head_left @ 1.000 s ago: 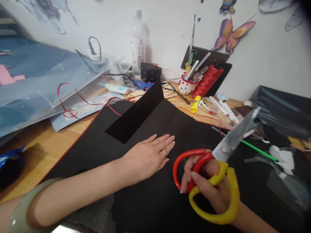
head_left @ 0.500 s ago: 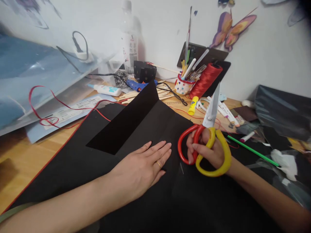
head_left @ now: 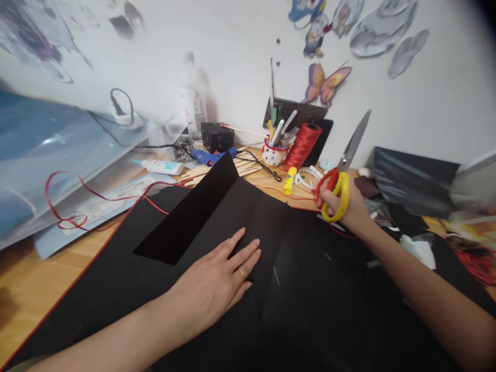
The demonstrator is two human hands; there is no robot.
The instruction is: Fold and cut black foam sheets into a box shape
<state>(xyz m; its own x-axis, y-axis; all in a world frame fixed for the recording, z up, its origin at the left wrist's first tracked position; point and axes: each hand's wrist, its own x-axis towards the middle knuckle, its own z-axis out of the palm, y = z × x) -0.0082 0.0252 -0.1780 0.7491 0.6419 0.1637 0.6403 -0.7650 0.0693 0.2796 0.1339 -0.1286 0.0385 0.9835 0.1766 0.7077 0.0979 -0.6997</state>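
Observation:
My left hand [head_left: 220, 276] lies flat, fingers spread, on a large black sheet [head_left: 325, 299] that covers the front of the table. Beyond its fingers, a strip of the sheet is folded up into a darker black flap [head_left: 189, 217]. My right hand [head_left: 346, 206] is raised over the sheet's far right edge and grips a pair of scissors [head_left: 354, 142] by their red and yellow handles. The blades are together and point up and away. A thin pale sliver [head_left: 276, 275] lies on the sheet right of my left hand.
Behind the sheet stand a pen cup [head_left: 274, 154], a red thread spool [head_left: 303, 145] and a yellow glue stick [head_left: 289, 181]. A blue glue gun [head_left: 211, 156] rests by several wooden sticks. A glue bottle [head_left: 163, 166] and a looping red ribbon [head_left: 104, 196] are on the left.
My right hand has carried the scissors away from me, toward the far right edge of the sheet. The view has tilted up and turned right. My left hand stays flat on the sheet.

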